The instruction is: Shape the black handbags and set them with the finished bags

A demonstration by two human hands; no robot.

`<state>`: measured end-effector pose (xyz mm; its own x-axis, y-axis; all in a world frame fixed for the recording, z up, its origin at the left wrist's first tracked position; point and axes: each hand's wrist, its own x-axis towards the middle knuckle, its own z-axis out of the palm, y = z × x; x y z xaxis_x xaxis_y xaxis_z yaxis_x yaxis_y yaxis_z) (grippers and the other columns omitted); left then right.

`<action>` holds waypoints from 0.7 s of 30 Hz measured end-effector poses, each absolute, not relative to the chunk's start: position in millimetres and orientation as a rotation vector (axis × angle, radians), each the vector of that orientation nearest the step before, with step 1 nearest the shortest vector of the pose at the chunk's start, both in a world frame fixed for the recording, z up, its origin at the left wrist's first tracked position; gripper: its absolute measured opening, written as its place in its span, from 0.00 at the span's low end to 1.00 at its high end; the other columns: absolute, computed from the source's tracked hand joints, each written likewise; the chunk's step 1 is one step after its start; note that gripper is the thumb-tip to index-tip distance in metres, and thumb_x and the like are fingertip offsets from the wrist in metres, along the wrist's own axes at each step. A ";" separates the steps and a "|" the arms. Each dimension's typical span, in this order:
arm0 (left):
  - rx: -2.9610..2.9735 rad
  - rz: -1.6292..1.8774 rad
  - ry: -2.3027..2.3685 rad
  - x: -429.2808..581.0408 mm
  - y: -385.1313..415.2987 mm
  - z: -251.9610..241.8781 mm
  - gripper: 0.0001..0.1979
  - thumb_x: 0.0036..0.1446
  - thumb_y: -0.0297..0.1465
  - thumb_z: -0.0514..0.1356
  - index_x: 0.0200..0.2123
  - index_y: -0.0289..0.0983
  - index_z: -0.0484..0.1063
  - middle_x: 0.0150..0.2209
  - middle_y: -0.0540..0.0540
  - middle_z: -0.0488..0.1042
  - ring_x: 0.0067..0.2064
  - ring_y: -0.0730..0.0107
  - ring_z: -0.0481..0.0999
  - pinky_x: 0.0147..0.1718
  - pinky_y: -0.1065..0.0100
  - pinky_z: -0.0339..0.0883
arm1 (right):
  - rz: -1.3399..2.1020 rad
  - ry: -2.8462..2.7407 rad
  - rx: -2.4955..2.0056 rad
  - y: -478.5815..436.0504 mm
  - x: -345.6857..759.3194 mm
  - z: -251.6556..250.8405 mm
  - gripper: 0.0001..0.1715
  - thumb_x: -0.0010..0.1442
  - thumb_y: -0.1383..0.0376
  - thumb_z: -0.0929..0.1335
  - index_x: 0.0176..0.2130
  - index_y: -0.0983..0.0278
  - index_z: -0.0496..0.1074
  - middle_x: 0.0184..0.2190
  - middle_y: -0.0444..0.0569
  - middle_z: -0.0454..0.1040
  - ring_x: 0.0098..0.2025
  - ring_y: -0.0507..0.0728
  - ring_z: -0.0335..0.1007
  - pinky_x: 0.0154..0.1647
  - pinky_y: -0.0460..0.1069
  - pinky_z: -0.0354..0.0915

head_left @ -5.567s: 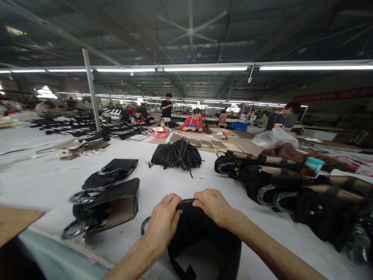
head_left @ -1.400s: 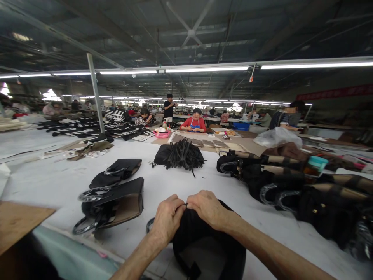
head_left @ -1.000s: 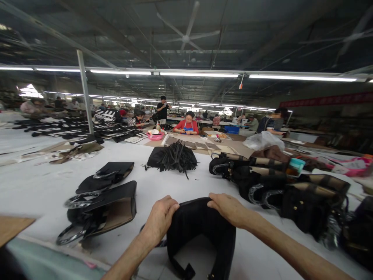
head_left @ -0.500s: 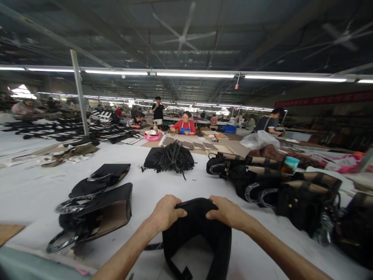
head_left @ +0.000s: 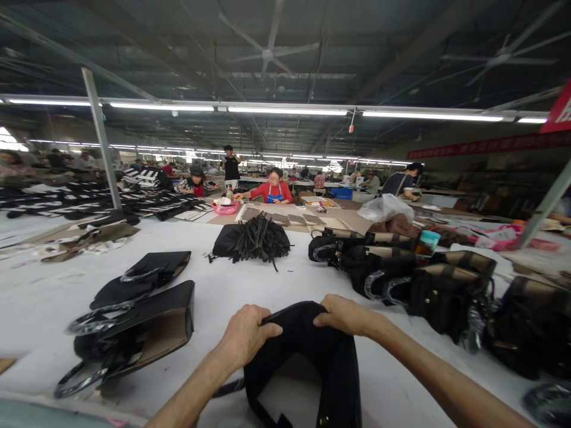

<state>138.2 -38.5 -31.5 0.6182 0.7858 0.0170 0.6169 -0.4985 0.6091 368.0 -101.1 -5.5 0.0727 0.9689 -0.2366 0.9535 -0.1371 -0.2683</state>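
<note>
Directly in front of me a black bag body [head_left: 341, 368] stands with its wide opening facing up toward me. At its far rim, my left hand [head_left: 250, 333] pinches the left part of the edge between thumb and fingers. My right hand [head_left: 343, 315] grips the same rim farther right, thumb on the inside. The fingertips are behind the rim and out of sight. A dark strap [head_left: 229, 387] sticks out on the bag's left. The bag's lower part is cut off by the bottom of the view.
Black bags with wrapped handles [head_left: 154, 327] lie on the white table [head_left: 232, 291] to the left. Several finished-looking black bags [head_left: 446, 297] line the right. A pile of black strips [head_left: 261, 238] lies ahead. Across the table a person in red [head_left: 272, 189] sits beside a pink basket [head_left: 224, 206].
My view has turned slightly right, so the surroundings shift left. Both hands keep their hold on the rim; the bag's right side has tipped a little, and a gold stud shows near the bottom.
</note>
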 end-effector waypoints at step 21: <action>1.879 0.542 0.656 113.5 -65.8 -36.2 0.13 0.45 0.31 0.55 0.35 0.33 0.71 0.31 0.50 0.71 0.32 0.69 0.67 0.29 0.73 0.58 | 0.921 -1.807 -2.320 -110.6 374.8 -9.4 0.14 0.48 0.57 0.64 0.23 0.67 0.66 0.20 0.48 0.70 0.20 0.54 0.68 0.13 0.42 0.57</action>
